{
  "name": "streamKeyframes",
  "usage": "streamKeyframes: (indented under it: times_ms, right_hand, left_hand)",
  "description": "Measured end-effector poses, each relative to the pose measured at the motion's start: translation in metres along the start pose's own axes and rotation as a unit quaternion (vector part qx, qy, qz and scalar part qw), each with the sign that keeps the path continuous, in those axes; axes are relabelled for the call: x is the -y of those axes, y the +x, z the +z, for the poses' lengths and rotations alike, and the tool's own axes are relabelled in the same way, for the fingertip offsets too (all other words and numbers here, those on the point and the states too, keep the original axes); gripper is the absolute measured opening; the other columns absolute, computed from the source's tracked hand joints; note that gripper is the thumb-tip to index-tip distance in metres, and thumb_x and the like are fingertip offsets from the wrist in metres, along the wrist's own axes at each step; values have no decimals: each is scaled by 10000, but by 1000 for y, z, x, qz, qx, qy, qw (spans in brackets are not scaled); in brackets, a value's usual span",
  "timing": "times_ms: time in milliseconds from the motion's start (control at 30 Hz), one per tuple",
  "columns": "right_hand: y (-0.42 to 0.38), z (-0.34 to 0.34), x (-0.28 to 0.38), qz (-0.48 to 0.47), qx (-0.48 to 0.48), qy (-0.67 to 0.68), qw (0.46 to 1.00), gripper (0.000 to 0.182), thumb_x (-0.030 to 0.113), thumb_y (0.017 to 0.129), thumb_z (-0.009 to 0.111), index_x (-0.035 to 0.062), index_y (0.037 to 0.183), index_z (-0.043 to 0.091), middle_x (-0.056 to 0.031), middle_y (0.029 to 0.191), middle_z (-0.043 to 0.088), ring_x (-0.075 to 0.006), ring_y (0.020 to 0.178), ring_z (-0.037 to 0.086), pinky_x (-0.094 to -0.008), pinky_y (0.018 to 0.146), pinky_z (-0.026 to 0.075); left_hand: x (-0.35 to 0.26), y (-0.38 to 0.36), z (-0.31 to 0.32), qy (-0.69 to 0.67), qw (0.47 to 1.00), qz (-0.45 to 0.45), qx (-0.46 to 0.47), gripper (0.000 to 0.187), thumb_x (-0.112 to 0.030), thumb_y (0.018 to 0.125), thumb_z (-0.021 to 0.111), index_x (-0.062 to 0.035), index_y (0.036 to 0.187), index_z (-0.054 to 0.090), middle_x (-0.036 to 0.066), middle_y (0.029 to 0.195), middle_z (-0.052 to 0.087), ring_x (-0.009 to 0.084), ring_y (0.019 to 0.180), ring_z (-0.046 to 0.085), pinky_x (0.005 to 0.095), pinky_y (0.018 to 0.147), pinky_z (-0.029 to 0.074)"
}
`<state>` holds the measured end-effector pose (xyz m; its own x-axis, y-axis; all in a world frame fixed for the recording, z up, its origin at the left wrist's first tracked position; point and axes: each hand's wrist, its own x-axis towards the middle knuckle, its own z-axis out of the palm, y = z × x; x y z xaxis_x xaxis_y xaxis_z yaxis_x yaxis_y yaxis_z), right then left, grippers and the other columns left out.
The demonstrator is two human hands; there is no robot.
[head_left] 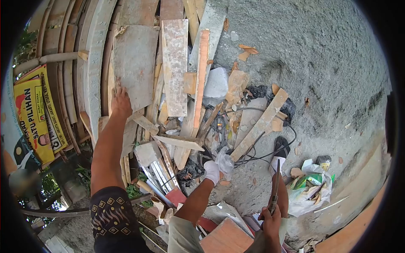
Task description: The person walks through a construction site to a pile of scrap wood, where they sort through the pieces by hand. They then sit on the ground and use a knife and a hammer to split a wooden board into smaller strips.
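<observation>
My left hand point(121, 102) reaches out to a wide grey board point(136, 63) in the wood pile. Its fingers lie spread on the lower left part of that board. At the lower right, my right hand point(271, 221) is wrapped round the handle of a long, narrow tool with a thin dark blade point(276, 183), likely a saw. The blade points up, away from me. A pale mottled plank point(174, 67) and a narrow orange-brown strip of wood point(201, 80) lean to the right of the grey board.
My feet stand among scrap wood, black cable point(270, 155) and rubble. A plastic bag of litter point(310, 189) lies at the right. A yellow banner point(40, 114) hangs at the left. Rough grey ground point(333, 55) stretches over the upper right.
</observation>
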<state>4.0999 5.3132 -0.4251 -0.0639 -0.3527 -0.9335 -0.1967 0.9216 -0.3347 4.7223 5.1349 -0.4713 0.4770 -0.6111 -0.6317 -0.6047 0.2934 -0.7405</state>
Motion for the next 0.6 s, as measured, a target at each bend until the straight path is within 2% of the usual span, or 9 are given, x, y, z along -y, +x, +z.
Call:
streamKeyframes:
  times_ms: [133,200,233,267,333,367,500,567,600]
  right_hand:
    - [-1,3,-4,-4,-8,-13,1000,186,166,900,622,39,892,487,-41,654,548,-123,533,543,-269,498,429]
    - [-1,-2,-10,15,-23,-16,999,188,177,909,621,41,898,492,-42,655,558,-127,541,548,-275,508,437]
    - [1,-3,-12,-4,-13,-21,1000,190,181,912,621,39,901,495,-45,650,560,-130,544,551,-284,512,438]
    - [3,-5,-15,-20,-6,-27,999,192,186,915,620,38,904,498,-47,645,563,-132,547,553,-292,516,439]
    - [1,-11,-9,-12,-3,-52,999,205,197,915,621,35,903,497,-49,632,562,-136,558,560,-305,524,438]
    - [-3,-13,-6,13,-3,-67,998,211,200,915,620,32,898,494,-48,627,559,-134,559,558,-306,526,436]
    - [3,-21,-7,9,12,-68,998,219,198,909,624,30,887,485,-45,619,555,-130,557,546,-304,529,432]
    - [4,-26,-6,18,13,-66,998,215,193,909,624,31,885,484,-44,619,553,-127,555,539,-304,528,430]
    - [5,-30,-4,19,13,-63,998,211,187,908,625,32,882,483,-43,618,552,-123,553,532,-303,527,427]
  left_hand:
    - [-8,-1,-23,-48,994,-13,102,590,-300,860,556,1,1361,480,133,1522,314,307,1467,157,499,1187,151]
    - [-16,10,-25,-207,975,-82,28,606,-301,852,572,-34,1385,461,140,1485,386,323,1444,228,516,1185,151]
    - [-17,-26,-105,-197,972,-54,117,575,-267,844,596,-50,1363,474,150,1403,476,338,1413,293,533,1175,167]
    - [-26,-22,-90,-195,973,-38,115,575,-267,844,596,-50,1363,474,150,1403,476,338,1413,293,533,1175,167]
    - [-70,-9,-39,-236,960,3,-149,520,-249,835,626,-34,1295,515,171,1376,487,337,1403,308,557,1159,194]
    - [-96,-16,-42,-284,931,40,-227,466,-205,820,659,-7,1226,548,201,1315,527,365,1324,404,526,1112,294]
    - [-234,-64,-81,-586,765,182,-196,433,-172,794,702,34,1151,567,240,1157,588,415,1098,542,459,956,438]
    - [-326,-91,-92,-684,690,197,-133,517,-279,776,740,32,1152,569,270,1164,573,434,1093,549,465,952,438]
    - [-359,-105,-109,-699,683,210,-29,608,-314,758,760,44,1197,539,281,1187,560,432,1129,534,462,969,437]
